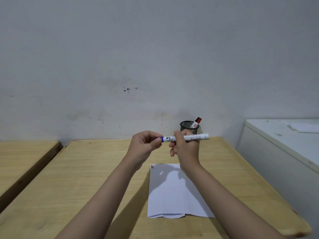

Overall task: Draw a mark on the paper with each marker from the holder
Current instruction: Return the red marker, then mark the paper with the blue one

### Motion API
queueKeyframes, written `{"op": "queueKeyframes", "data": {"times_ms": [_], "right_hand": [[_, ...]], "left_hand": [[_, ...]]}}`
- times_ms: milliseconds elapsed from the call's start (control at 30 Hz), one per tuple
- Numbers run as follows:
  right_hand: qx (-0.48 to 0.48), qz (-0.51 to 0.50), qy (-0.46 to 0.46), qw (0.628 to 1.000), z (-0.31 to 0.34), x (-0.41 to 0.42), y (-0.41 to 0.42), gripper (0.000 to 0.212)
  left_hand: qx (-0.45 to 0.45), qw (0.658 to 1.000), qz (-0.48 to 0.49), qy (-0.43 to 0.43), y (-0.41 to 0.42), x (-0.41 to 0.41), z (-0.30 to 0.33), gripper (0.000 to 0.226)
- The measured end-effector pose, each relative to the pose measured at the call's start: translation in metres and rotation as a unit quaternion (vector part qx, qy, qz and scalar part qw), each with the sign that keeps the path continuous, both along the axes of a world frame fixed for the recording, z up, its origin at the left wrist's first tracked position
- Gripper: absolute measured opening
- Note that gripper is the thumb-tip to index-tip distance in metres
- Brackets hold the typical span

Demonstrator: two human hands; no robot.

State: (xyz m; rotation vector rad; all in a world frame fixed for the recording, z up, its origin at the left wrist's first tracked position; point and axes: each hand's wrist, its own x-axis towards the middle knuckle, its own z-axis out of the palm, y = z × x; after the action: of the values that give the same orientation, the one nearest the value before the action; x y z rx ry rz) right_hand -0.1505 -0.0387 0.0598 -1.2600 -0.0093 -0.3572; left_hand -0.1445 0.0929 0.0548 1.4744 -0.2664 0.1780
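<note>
Gripping blue cap, left hand; right hand clasps marker above paper; table edges clear.

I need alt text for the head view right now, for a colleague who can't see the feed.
Two bare hands hold a blue marker level above a white paper on a wooden table: the left hand grips its blue cap end, the right hand its white barrel. Behind, a black mesh holder holds a red marker; small marks sit at the paper's far left corner.

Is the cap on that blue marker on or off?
Cannot tell for sure: the left hand covers the blue marker at its blue end, the right hand holds the barrel.
</note>
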Motion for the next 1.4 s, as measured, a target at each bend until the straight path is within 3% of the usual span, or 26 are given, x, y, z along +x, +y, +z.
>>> {"op": "queueKeyframes", "data": {"times_ms": [100,167,267,333,433,667,767,1133,1400], "right_hand": [[-0.023,0.081,0.111,0.99,0.002,0.005,-0.008,0.039],[-0.099,0.092,0.137,0.981,0.004,0.006,-0.015,0.048],[-0.223,0.025,0.014,0.974,0.003,0.008,-0.025,0.031],[-0.314,0.006,-0.073,0.947,0.004,0.011,-0.034,0.019],[-0.418,0.03,-0.104,0.902,0.002,0.019,-0.045,0.022],[-0.41,-0.008,-0.148,0.9,-0.006,0.031,-0.067,0.048],[-0.383,-0.064,-0.164,0.907,0.001,0.045,-0.09,0.058],[-0.238,-0.271,-0.144,0.922,0.031,0.14,-0.146,0.033],[-0.344,-0.212,-0.033,0.914,-0.007,0.194,-0.136,0.029]], "left_hand": [[0.011,0.998,0.062,0.005,-0.002,0.004,-0.003,0.011],[0.048,0.992,0.12,-0.007,-0.001,0.009,-0.002,0.008],[0.113,0.98,0.162,-0.027,-0.004,0.015,0.001,0.003],[0.137,0.977,0.16,-0.038,-0.01,0.016,0.004,0.003],[0.122,0.981,0.147,-0.044,-0.024,0.018,0.009,0.005],[0.078,0.989,0.108,-0.061,-0.049,0.034,0.012,0.019],[0.108,0.982,0.137,-0.078,-0.058,0.052,0.006,0.019],[0.266,0.948,0.15,-0.095,-0.106,0.151,-0.021,0.026],[0.277,0.944,0.17,-0.054,-0.123,0.193,-0.035,0.025]]}}
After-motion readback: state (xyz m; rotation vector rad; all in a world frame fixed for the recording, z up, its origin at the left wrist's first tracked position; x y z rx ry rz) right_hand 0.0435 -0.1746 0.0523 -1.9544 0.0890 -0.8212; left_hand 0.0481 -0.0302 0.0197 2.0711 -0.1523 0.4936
